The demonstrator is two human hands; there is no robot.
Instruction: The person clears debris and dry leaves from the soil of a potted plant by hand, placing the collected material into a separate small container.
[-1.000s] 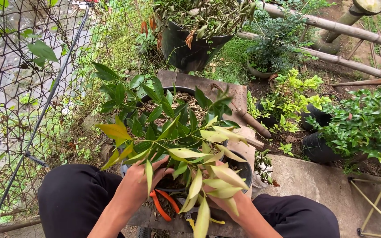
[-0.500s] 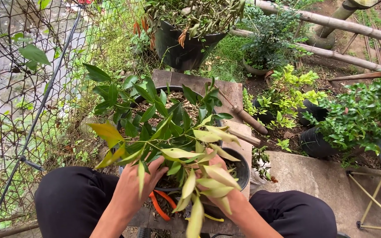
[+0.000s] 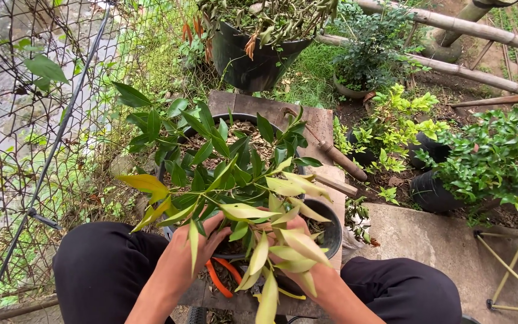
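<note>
Leafy green-and-yellow seedling [image 3: 241,198], standing in small black pot [image 3: 330,231] between the knees: left hand [image 3: 193,246] and right hand [image 3: 292,231] at its base, grip hidden by foliage; orange-handled pruners [image 3: 218,277] beneath.

No packages, labels, signs or screens show anywhere in this garden view, as far as the leaves and the wire fence let one see; parts of the ground are hidden by foliage, so a small tag could be out of sight.
</note>
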